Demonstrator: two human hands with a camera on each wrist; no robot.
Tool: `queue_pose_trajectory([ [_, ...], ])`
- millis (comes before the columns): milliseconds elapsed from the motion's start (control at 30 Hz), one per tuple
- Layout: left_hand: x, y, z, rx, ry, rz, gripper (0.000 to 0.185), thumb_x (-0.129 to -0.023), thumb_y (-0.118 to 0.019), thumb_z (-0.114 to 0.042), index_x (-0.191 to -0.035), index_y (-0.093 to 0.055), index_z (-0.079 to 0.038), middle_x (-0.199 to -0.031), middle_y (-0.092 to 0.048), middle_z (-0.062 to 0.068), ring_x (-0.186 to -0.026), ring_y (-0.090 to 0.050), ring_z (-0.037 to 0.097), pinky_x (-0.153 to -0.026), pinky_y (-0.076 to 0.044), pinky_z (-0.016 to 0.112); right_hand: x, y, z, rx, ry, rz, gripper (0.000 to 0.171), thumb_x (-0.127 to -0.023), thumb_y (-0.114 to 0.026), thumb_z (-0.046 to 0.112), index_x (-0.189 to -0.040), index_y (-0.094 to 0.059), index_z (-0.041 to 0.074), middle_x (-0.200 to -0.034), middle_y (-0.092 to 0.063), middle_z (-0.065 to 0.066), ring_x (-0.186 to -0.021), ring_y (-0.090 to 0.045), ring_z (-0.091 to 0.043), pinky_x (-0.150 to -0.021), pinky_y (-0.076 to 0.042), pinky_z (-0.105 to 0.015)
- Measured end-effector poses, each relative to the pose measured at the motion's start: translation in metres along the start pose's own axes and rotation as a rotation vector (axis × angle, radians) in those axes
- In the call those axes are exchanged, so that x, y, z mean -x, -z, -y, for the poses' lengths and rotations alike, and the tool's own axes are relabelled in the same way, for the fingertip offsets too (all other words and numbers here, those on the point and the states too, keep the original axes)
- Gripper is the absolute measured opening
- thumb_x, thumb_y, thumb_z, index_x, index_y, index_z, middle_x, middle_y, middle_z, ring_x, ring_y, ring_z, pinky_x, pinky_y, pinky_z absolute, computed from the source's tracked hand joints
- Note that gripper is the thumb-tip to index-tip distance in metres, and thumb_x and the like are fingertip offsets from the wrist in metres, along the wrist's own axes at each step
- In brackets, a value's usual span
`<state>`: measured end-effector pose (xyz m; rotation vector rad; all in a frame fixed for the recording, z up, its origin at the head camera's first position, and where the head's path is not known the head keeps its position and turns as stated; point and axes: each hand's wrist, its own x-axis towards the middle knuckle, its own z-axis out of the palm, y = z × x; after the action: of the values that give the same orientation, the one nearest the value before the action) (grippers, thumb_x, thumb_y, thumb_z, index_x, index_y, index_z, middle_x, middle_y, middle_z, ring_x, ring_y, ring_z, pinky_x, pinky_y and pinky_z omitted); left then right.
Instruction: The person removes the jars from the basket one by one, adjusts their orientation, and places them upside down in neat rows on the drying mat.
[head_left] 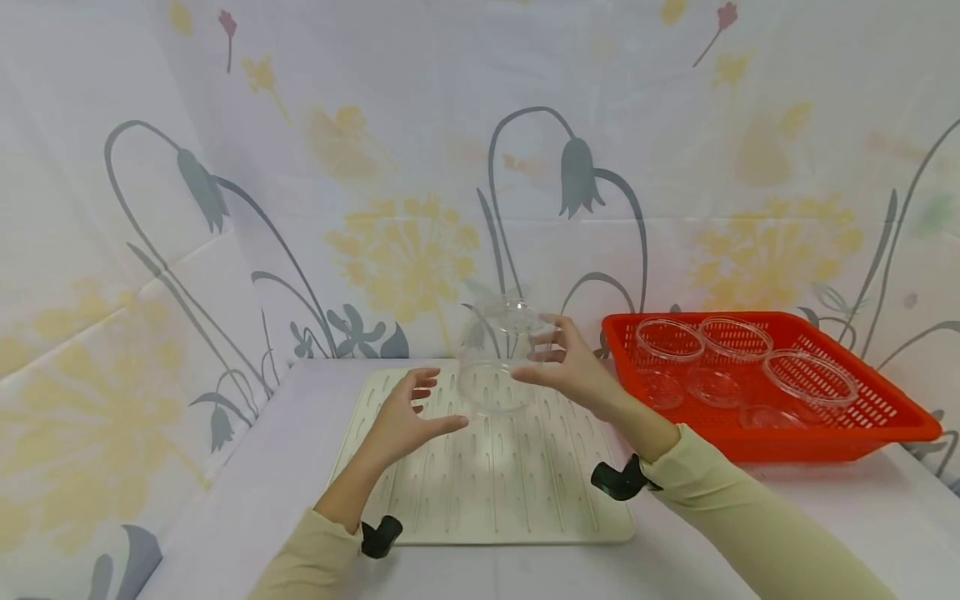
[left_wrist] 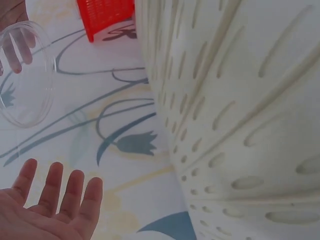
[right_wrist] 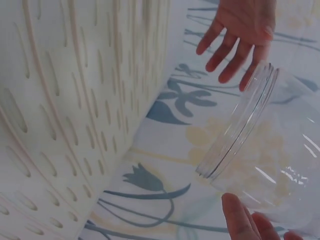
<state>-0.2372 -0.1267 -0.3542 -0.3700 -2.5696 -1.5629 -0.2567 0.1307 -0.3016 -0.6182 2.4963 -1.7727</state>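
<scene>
Left hand (head_left: 401, 417) hovers open-fingered; right hand (head_left: 573, 367) pinches the tilted clear plastic jar (head_left: 497, 358) — slick walls, could slip onto the cream ridged mat (head_left: 487, 483).

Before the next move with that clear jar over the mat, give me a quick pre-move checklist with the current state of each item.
1. Right hand holds the clear jar: ok, fingers curl round its side, jar lifted and tilted, mouth toward the left hand.
2. Left hand free: ok, open, fingers spread, apart from the jar.
3. Cream drying mat bare below the jar: ok, nothing shows on it.
4. Jar empty: ok, the right wrist view shows nothing inside.
5. Red basket out of the way: ok, it stands right of the mat, with clear containers in it.
6. Jar dry or wet: cannot tell.
</scene>
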Motion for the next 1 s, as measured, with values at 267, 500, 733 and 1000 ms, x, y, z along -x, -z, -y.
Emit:
queue_pose_trajectory([
  [267, 0.007, 0.015, 0.016, -0.09, 0.062, 0.019, 0.08, -0.069, -0.083, -0.034, -0.135, -0.043, -0.011, -0.13, -0.046, 0.012, -0.117, -0.046, 0.033, -0.088, -0.045, 0.045, -0.007, -0.007, -0.003, -0.009, -0.026, -0.002, 0.081, -0.079, -0.075, 0.022, -0.14, -0.023, 0.014, -0.133, -0.041, -0.018, -0.116, -0.045, -0.033, -0.088, -0.046, -0.048],
  [500, 0.012, 0.028, 0.028, -0.133, 0.13, 0.018, 0.081, -0.069, -0.082, -0.035, -0.135, -0.043, -0.009, -0.129, -0.047, 0.017, -0.115, -0.046, 0.035, -0.085, -0.046, 0.047, -0.013, -0.014, -0.01, -0.017, -0.032, -0.02, 0.083, -0.078, -0.076, 0.021, -0.141, -0.022, 0.011, -0.133, -0.04, -0.02, -0.117, -0.044, -0.035, -0.088, -0.046, -0.048],
  [733, 0.02, 0.047, 0.042, -0.202, 0.202, 0.039, 0.083, -0.069, -0.082, -0.034, -0.135, -0.042, -0.004, -0.128, -0.046, 0.023, -0.112, -0.046, 0.038, -0.083, -0.045, 0.049, -0.016, -0.019, -0.012, -0.02, -0.049, -0.048, 0.086, -0.077, -0.077, 0.022, -0.141, -0.021, 0.011, -0.133, -0.04, -0.02, -0.116, -0.044, -0.034, -0.088, -0.047, -0.047],
  [1000, 0.03, 0.067, 0.059, -0.246, 0.27, 0.044, 0.083, -0.071, -0.082, -0.029, -0.134, -0.038, 0.003, -0.125, -0.044, 0.03, -0.109, -0.047, 0.044, -0.082, -0.045, 0.05, -0.02, -0.023, -0.019, -0.033, -0.083, -0.065, 0.093, -0.075, -0.079, 0.02, -0.144, -0.017, 0.011, -0.133, -0.041, -0.017, -0.117, -0.045, -0.032, -0.09, -0.045, -0.046],
])
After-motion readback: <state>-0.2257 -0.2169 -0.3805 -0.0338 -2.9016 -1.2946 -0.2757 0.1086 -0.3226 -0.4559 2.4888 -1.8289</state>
